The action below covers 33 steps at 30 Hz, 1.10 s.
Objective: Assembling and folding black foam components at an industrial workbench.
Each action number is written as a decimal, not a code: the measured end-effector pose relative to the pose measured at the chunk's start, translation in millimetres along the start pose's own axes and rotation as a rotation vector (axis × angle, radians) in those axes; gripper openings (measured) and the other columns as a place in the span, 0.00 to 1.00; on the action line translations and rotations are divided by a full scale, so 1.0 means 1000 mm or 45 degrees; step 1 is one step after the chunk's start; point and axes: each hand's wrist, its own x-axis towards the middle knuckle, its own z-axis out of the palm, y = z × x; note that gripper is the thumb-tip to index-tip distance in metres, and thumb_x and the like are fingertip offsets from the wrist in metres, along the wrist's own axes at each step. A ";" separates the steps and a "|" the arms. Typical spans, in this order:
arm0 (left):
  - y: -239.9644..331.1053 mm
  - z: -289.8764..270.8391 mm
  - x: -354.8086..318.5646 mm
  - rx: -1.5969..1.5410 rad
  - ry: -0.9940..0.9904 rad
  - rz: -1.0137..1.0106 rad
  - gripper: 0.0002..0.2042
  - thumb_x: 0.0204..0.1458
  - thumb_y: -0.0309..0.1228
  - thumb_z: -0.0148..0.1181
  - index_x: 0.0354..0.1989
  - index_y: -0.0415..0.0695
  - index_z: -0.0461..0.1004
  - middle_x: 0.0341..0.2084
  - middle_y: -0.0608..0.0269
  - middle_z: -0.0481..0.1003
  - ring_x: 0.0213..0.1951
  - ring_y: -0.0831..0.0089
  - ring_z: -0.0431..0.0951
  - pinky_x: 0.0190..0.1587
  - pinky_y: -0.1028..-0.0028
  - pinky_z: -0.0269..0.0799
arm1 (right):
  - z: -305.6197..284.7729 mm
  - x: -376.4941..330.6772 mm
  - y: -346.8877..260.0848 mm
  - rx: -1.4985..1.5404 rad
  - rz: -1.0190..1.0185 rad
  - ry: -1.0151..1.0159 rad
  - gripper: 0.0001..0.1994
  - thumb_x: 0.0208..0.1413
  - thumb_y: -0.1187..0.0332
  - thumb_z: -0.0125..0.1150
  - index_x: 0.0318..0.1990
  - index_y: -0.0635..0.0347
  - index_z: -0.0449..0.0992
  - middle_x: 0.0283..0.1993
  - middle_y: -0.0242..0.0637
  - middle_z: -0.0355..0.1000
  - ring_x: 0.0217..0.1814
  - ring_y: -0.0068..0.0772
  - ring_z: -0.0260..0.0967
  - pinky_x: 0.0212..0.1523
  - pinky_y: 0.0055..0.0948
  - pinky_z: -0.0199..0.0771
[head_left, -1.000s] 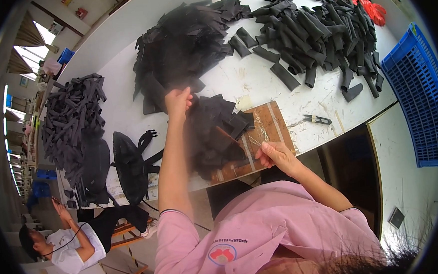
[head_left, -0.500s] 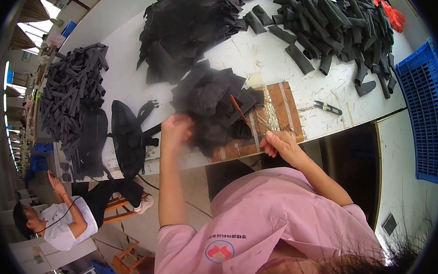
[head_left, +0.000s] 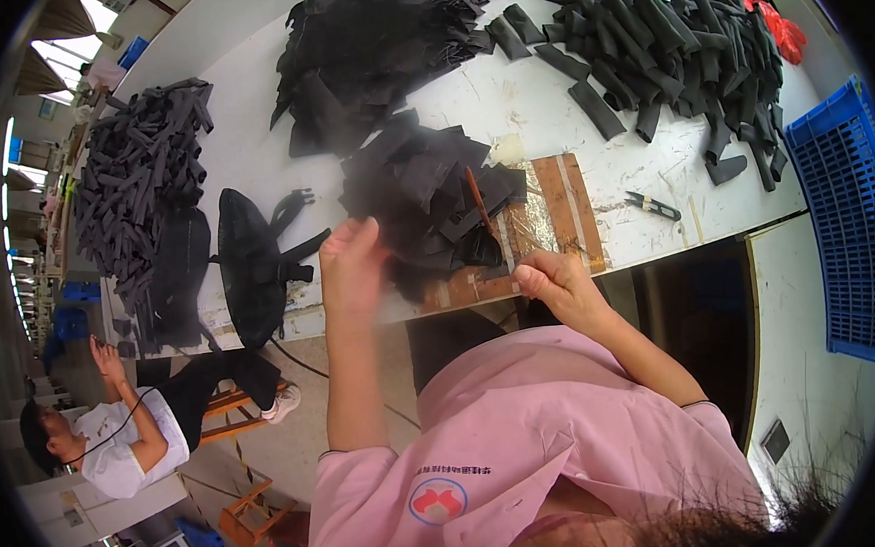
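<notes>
My left hand is raised at the left side of a loose heap of flat black fabric pieces. Motion blurs it, so its fingers and anything in them are unclear. My right hand is closed in a pinch at the table's front edge, thumb against the fingers; what it pinches does not show. Just beyond it lies a brown board with pale strips and a worn, shiny patch. A thin reddish-brown stick slants over the heap, its lower end by a dark piece on the board.
Thread snips lie right of the board. Black tube-shaped pieces and a larger black heap lie farther back. At left are narrow black rolls and a black strapped item. A blue crate stands right; a person sits left.
My left hand has risen slightly and turned more upright beside the heap. My right hand has shifted a little left, still pinched. The view has moved slightly.
</notes>
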 end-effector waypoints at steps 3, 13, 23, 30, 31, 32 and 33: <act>-0.009 0.028 -0.037 -0.078 -0.125 -0.101 0.08 0.50 0.23 0.58 0.38 0.38 0.74 0.36 0.60 0.77 0.37 0.73 0.77 0.43 0.72 0.73 | 0.013 0.009 -0.023 0.031 -0.366 0.254 0.13 0.53 0.60 0.59 0.33 0.64 0.73 0.22 0.34 0.68 0.25 0.32 0.66 0.28 0.27 0.67; -0.034 0.062 -0.080 -0.130 -0.166 -0.167 0.14 0.47 0.27 0.62 0.42 0.34 0.73 0.36 0.57 0.76 0.40 0.71 0.76 0.45 0.73 0.73 | 0.004 0.011 -0.030 0.472 -0.150 -0.101 0.05 0.51 0.72 0.61 0.31 0.64 0.74 0.25 0.29 0.69 0.30 0.16 0.64 0.32 0.20 0.65; 0.003 0.063 -0.051 0.580 -0.406 -0.364 0.08 0.48 0.27 0.61 0.33 0.35 0.74 0.23 0.68 0.73 0.24 0.85 0.70 0.28 0.84 0.66 | -0.016 0.021 -0.040 -0.097 -0.434 -0.343 0.07 0.48 0.71 0.61 0.30 0.67 0.75 0.26 0.42 0.70 0.30 0.40 0.68 0.32 0.31 0.67; -0.007 0.069 -0.061 0.958 -0.110 -0.164 0.06 0.46 0.21 0.59 0.33 0.36 0.74 0.24 0.66 0.75 0.28 0.82 0.73 0.32 0.81 0.68 | 0.001 0.021 -0.047 -0.982 -0.853 0.570 0.13 0.43 0.68 0.66 0.34 0.66 0.73 0.29 0.40 0.67 0.30 0.41 0.69 0.31 0.34 0.70; -0.010 0.071 -0.065 0.891 -0.065 -0.091 0.06 0.46 0.21 0.59 0.33 0.35 0.74 0.24 0.66 0.75 0.28 0.82 0.73 0.32 0.81 0.68 | 0.006 0.016 -0.048 -0.751 -0.782 0.500 0.14 0.42 0.67 0.67 0.35 0.65 0.73 0.30 0.40 0.67 0.30 0.40 0.69 0.30 0.33 0.70; -0.017 0.074 -0.070 0.838 0.007 -0.055 0.06 0.46 0.22 0.60 0.33 0.35 0.74 0.24 0.65 0.75 0.28 0.82 0.73 0.32 0.80 0.68 | 0.011 0.010 -0.048 -0.523 -0.677 0.404 0.16 0.41 0.67 0.68 0.36 0.65 0.73 0.30 0.40 0.66 0.30 0.38 0.70 0.28 0.31 0.71; -0.023 0.077 -0.075 0.772 0.076 -0.017 0.06 0.45 0.22 0.60 0.33 0.35 0.73 0.24 0.65 0.75 0.28 0.82 0.73 0.32 0.80 0.68 | 0.016 0.004 -0.048 -0.288 -0.588 0.304 0.17 0.40 0.67 0.69 0.37 0.64 0.72 0.31 0.39 0.65 0.30 0.37 0.70 0.27 0.30 0.71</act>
